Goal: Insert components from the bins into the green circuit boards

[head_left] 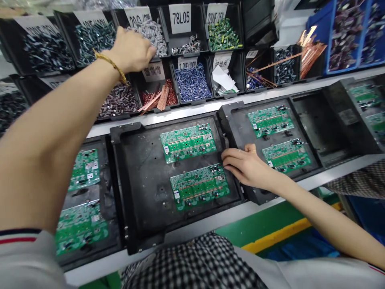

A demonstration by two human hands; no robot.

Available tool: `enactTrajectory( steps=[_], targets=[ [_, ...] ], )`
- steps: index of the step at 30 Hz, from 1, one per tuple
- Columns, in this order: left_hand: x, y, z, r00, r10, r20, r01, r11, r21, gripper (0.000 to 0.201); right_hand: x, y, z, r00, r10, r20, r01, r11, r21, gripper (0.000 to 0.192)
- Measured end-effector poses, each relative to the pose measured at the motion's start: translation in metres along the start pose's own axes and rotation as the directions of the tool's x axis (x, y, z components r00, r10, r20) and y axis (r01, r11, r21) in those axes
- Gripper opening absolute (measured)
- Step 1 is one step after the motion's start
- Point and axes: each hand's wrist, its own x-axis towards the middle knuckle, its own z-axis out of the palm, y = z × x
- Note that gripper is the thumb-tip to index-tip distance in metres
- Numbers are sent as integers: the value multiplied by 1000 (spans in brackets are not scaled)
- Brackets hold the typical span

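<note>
Head view: the left hand [132, 50] is raised to the upper row of black bins, its fingers curled down into the bin of grey components [152, 34]; whether anything is gripped between them cannot be told, since the fingertips are hidden among the parts. A gold bracelet [112, 64] is worn on that wrist. The bin's white label is partly covered, and only "20" can be made out. The neighbouring bin [186, 44] is labelled "78L05", and the next one, filled with green components [222, 34], is marked "220UF/25V". Below, a bin of blue components [192, 82] carries a label beginning "2.2UF", and the label beside the hand's wrist is too blurred to be read.

The right hand [245, 164] is laid on the right edge of the black carrier tray [141, 176], fingers extended and loosely together, their tips touching the lower green circuit board [198, 185]. Nothing is held in it. A second green board [188, 142] is seated just above in the same tray.
</note>
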Motion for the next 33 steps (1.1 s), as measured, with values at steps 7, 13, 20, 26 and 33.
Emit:
enactTrajectory(
  steps=[7,13,20,26,33],
  targets=[
    [30,7,-2,828,-440,-349,113,739,-664,15,-2,-3,9,999,35,-9,-35,999,19,18],
    [37,18,-16,917,-385,-109,-224,-268,-937,30,-1,-4,8,999,40,24,-41,999,18,18],
    [-30,84,-9,965,-226,134,35,-395,-918,24,0,-4,8,999,37,16,-37,999,-4,16],
    [-121,135,43,812,-69,579,487,-467,-738,23,0,-4,8,999,25,26,-25,999,-22,18],
    [-192,155,67,662,-154,733,656,-353,-667,6,-2,-7,6,997,75,30,-77,996,50,12]
  ],
)
